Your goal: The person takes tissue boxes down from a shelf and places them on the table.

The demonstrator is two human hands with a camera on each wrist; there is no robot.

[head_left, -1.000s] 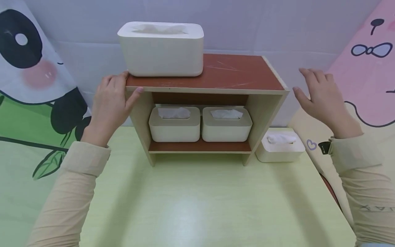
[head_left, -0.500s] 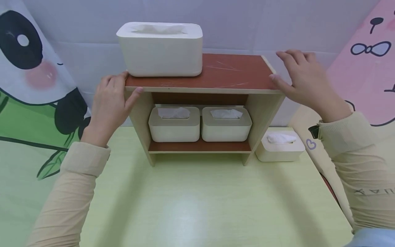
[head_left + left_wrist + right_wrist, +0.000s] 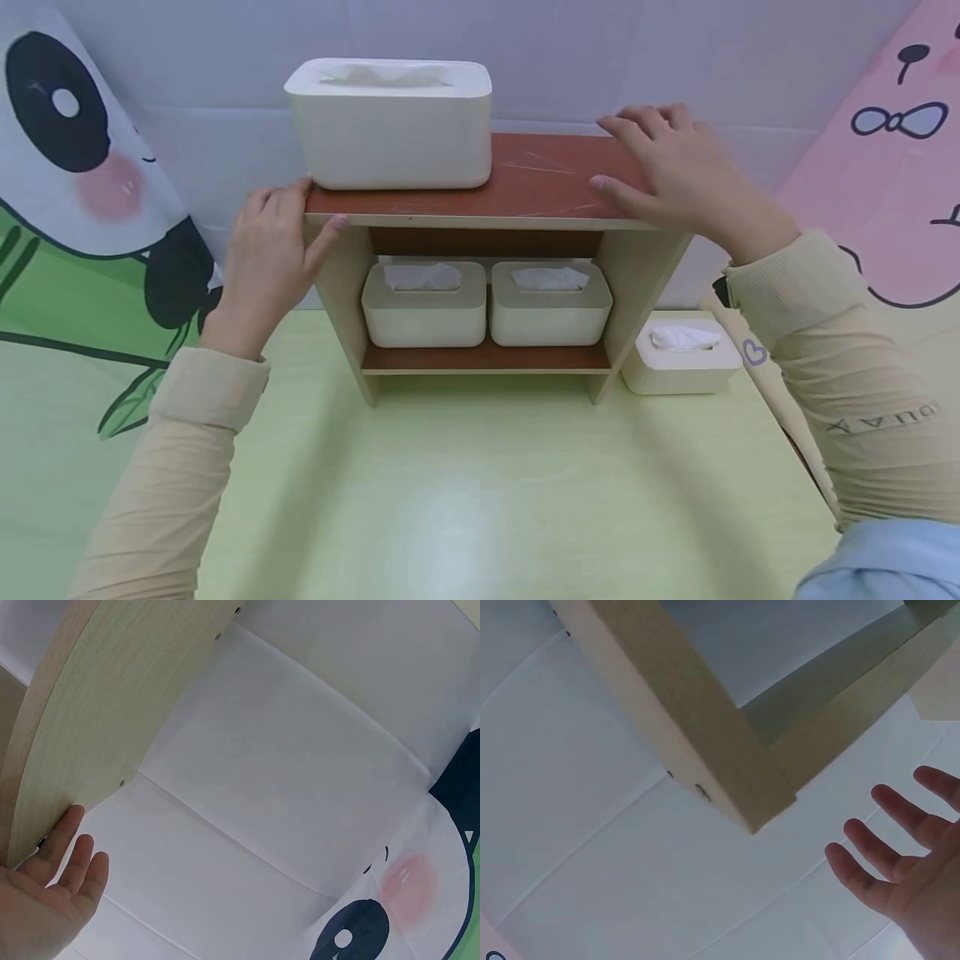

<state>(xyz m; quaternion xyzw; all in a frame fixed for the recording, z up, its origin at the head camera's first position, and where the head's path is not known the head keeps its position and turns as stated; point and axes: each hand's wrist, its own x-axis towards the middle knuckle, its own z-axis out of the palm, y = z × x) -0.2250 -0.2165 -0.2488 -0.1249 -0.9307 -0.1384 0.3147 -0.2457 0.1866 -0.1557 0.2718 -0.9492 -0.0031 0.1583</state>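
The small wooden shelf stands on the pale tabletop, its reddish-brown top scuffed at the right; the left hand rests at its upper left corner, fingers fairly straight along the side panel and the thumb held out by the front edge, loosely spread and touching the wood rather than curled round it; the right hand is over the other end of the top, fingers parted and nothing in its hold, and from the right wrist I see those fingers apart from the wood.

A big white tissue box sits upright on the left part of the top, just beside the left fingertips; on the lower board, a left tissue box and a right tissue box stand side by side with tissue showing in their slots; a fourth tissue box is on the tabletop, near the shelf's right leg.

Behind hangs a pale sheet; a black-and-white cartoon animal is at the left, a pink cartoon at the right.
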